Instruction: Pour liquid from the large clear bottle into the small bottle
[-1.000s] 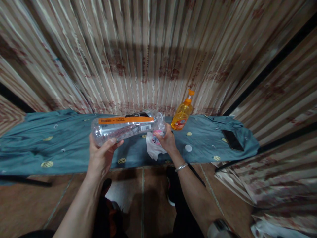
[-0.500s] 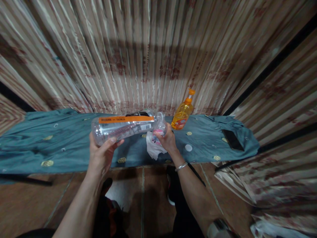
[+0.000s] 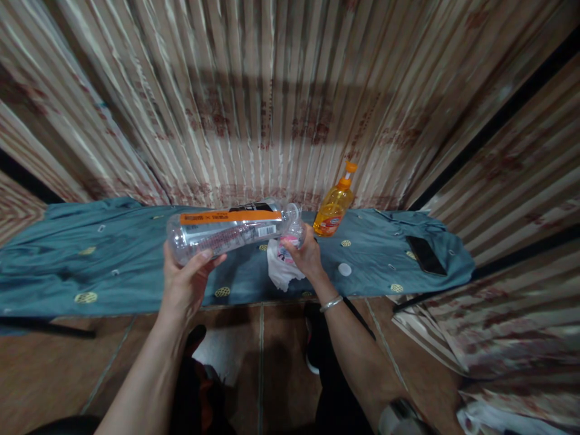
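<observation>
The scene is backed by a tall, pleated beige curtain with reddish print (image 3: pixel 281 121). Before it, a long surface is covered by a teal cloth with yellow oval motifs (image 3: pixel 131 266). Above the cloth, a large, clear plastic bottle with an orange-striped silver label (image 3: pixel 229 229) is held nearly level by the left hand (image 3: pixel 188 284), its base end gripped between thumb and fingers. A pump bottle of orange-yellow liquid (image 3: pixel 333 208) is seen beyond the right hand (image 3: pixel 308 254), by which a small, clear plastic bottle with a pink label (image 3: pixel 290 240) is clasped. A crumpled white sheet (image 3: pixel 283 272) is seen below it; to the right lie a flat black phone (image 3: pixel 425 255) and a small white disc (image 3: pixel 345 269).

Over the last second, hardly any change is seen: both bottles have been kept neck to neck, so a steady alignment is judged to be maintained. Whether the rims touch, or liquid is passing, cannot be told.
</observation>
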`<state>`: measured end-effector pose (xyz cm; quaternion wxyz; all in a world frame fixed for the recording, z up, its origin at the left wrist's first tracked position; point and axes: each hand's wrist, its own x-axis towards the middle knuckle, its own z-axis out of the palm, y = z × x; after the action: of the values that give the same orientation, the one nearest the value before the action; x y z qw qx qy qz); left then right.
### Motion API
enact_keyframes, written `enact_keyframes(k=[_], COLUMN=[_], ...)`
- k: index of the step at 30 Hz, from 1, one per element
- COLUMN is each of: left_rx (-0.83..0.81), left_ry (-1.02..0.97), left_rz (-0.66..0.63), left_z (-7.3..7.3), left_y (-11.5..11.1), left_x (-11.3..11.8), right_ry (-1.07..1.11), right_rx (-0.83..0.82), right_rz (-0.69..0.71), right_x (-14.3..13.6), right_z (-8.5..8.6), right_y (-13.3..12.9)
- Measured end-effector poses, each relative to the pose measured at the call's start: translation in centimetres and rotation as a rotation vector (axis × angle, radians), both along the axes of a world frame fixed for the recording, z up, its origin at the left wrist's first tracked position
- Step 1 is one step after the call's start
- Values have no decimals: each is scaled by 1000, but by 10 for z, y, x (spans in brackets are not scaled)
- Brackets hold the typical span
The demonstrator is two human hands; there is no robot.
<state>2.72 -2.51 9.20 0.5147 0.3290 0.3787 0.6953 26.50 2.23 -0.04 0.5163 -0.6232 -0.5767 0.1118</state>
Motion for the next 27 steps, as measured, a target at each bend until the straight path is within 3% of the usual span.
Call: enact_keyframes(k=[27], left_rx=[-9], left_ry=[11], left_rz=[-14], left_z=[-2], left_y=[1], left_x=[-2], right_ry=[10], right_rx=[-30], right_rz=[36], right_x=[2], right_z=[1], right_y=[0])
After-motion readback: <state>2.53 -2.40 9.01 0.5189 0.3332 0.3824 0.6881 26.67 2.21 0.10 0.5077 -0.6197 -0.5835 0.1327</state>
